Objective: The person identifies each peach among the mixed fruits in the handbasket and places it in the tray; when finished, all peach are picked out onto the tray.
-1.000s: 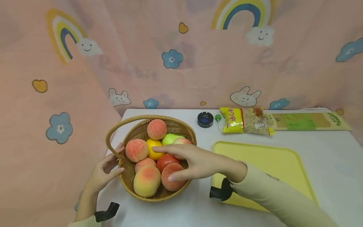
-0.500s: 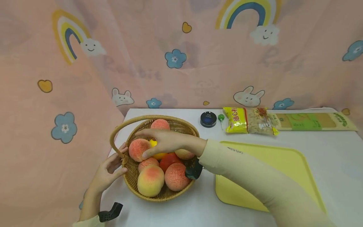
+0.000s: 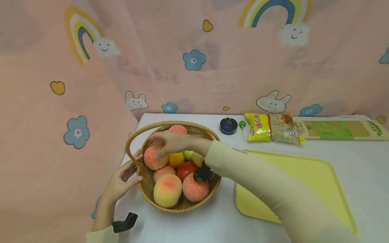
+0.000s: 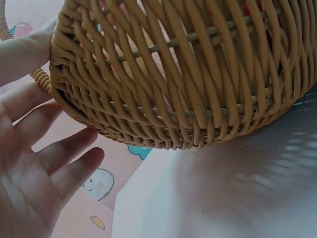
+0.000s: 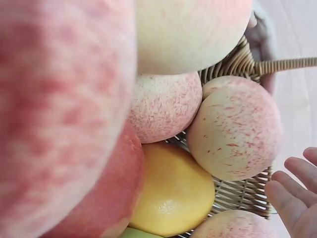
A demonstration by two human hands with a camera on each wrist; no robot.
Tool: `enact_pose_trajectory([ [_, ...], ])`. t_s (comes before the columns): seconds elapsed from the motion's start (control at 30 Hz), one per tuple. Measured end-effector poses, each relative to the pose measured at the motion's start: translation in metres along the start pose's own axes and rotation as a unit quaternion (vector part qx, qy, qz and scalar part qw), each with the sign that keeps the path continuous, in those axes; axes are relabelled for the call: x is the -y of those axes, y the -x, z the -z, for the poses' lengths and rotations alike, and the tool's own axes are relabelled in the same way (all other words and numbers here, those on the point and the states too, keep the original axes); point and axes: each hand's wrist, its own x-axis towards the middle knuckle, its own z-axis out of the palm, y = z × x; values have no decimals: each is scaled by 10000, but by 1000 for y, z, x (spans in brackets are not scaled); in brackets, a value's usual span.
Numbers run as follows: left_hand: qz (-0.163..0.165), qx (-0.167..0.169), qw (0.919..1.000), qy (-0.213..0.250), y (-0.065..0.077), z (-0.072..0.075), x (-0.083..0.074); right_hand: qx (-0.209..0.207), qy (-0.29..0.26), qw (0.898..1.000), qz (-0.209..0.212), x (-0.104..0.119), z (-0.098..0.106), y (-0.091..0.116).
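Observation:
A wicker basket [image 3: 147, 184] with an arched handle stands at the table's left, filled with fruit. Inside are several peaches, including a left peach [image 3: 151, 162] and a large pale one [image 3: 167, 190], plus an orange-yellow fruit [image 3: 176, 160], a red fruit [image 3: 186, 170] and part of a green fruit [image 3: 188, 155]. My left hand [image 3: 119, 184] touches the basket's left side by the handle's base, fingers and thumb spread. Over the basket reaches my right hand [image 3: 173, 141], thumb beside the left peach; in the right wrist view its extended fingers [image 5: 292, 188] are apart from the speckled peach [image 5: 235, 128].
Right of the basket lies a yellow tray [image 3: 291, 182]. Along the back are a round black tin [image 3: 228, 126], a green lollipop [image 3: 242, 124], a yellow snack bag [image 3: 273, 128] and a long flat package [image 3: 337, 130]. A pink patterned cloth [image 3: 152, 67] hangs behind.
My right hand has moved leftward over the basket, from its right part to above the left peach. The left hand stays at the basket's side. The whole view has shifted slightly.

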Motion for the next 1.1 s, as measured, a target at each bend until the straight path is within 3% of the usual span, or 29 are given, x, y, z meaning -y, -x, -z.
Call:
enact_pose_trajectory([
  [0.27, 98, 53, 9999, 12, -2, -2, -2, 277, -161, 9975, -637, -14, 0, -11],
  [0.47, 106, 38, 9999, -17, -3, -2, -3, 433, -294, 9954, -803, -24, -3, -14],
  [0.7, 52, 25, 9999, -91, -2, -2, -1, 442, -78, 9963, -735, -26, -5, -15],
  [1.1, 149, 1, 9999, 3, 1, 0, -4, 181, 145, 9995, -193, -20, -6, -16],
])
